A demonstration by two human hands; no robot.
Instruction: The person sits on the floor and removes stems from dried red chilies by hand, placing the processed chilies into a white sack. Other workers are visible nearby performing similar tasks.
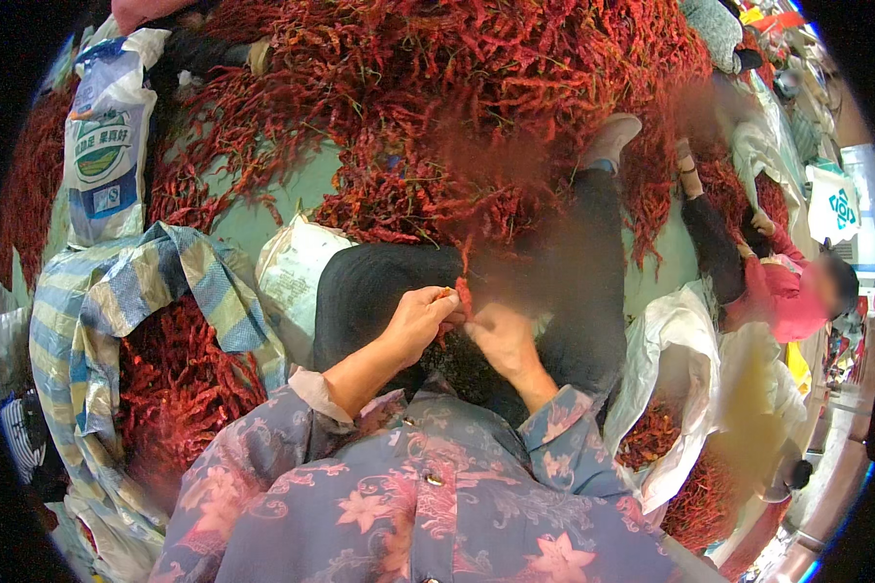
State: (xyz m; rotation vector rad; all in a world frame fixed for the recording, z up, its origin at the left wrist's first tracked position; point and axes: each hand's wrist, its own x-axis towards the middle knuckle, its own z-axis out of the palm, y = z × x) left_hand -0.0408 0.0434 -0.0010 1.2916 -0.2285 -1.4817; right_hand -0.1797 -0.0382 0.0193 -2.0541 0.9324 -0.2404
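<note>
My left hand [421, 321] pinches a dried red chili pepper [463, 295] between thumb and fingers, above my lap. Close on its right, my right hand [502, 337] has curled fingers near the pepper's lower end; blur hides whether it grips a part of it. A large heap of dried red chilies [437, 95] with stems spreads in front of my legs. At my left stands a striped woven sack [65, 342] holding chilies, and at my right an open white woven sack [689, 342] with chilies low inside.
A white and blue printed sack [106, 167] stands at the far left, and a white sack [292, 266] lies beside my left knee. A person in pink [769, 291] sits at the right. More chilies [707, 503] lie behind the right sack. Dark smudges blur parts of the view.
</note>
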